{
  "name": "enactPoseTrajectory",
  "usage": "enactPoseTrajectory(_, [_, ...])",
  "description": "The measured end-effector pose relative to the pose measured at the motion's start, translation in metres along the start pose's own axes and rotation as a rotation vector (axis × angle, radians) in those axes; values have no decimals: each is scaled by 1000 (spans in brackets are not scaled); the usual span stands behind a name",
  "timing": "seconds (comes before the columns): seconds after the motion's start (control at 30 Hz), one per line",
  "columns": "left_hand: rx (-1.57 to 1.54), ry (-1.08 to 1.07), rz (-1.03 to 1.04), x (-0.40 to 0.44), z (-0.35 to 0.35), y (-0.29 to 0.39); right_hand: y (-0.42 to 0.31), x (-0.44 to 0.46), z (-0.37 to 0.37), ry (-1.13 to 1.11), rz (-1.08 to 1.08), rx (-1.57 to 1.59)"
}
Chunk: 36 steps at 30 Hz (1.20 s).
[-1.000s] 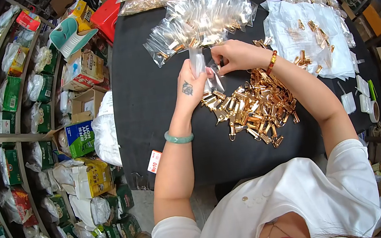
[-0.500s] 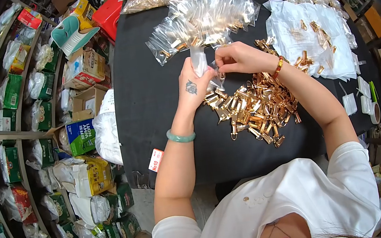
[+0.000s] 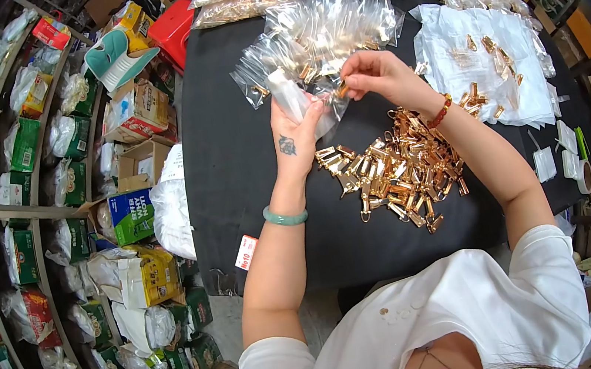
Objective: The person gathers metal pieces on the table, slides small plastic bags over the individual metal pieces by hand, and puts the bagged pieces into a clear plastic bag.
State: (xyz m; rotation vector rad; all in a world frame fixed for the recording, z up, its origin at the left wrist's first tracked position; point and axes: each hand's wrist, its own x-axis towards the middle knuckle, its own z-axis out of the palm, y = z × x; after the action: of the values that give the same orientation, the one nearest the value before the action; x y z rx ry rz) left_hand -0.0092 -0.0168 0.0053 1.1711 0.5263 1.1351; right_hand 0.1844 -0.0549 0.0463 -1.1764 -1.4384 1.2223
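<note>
Black table (image 3: pixel 232 155), bag bundle (image 3: pixel 288 97) newly aslant

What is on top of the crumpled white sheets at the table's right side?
Small gold-coloured metal clasps lie scattered on the crumpled white sheets. Whatever lies beneath them is covered and cannot be seen.

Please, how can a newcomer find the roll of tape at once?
Start from the black-covered table and look along its right side, past the white sheets. Near the edge, just below a bright green strip, is the roll of tape. Its round ring shape separates it from the flat white packets.
</note>
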Motion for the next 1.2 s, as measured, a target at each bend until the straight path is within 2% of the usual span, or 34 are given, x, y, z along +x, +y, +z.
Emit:
enactPoseTrajectory(0.07, [-2, -8, 0, 0, -1, -2, -2, 0, -2, 59, -43, -8])
enactPoseTrajectory(0.23, [-13, -21, 2, -2, 2, -1, -1, 1, 2, 23, -65, -25])
enactPoseTrajectory(0.37, [65, 14, 44, -1, 0, -6, -15, -2, 10, 13, 8, -16])
enactPoseTrajectory(0.53, [133, 10, 90, -2, 5, -4, -27, -4, 13, 7, 49, -230])
enactPoseTrajectory(0.67, [240, -16, 38, -2, 2, -4, -32, 3, 6, -13, -16, -396])
enactPoseTrajectory(0.77, [95, -74, -102, -2, 0, -7, -37, 9, -8, -44, -42, -497])
enactPoseTrajectory(0.87, [55, -128, -169, -4, 2, -5, -39, 19, -25, -64, 101, -637])
enactPoseTrajectory(1.03, [85, -208, -234, -3, 2, -1, -17, 37, -53, 41, 99, -640])
enactPoseTrajectory(1.13, [127, -234, -214, -3, 0, -5, -9, 36, -57, 197, -114, -760])
enactPoseTrajectory(1.2, [153, -248, -208, -3, -2, -7, -13, 28, -58, 208, -145, -809])
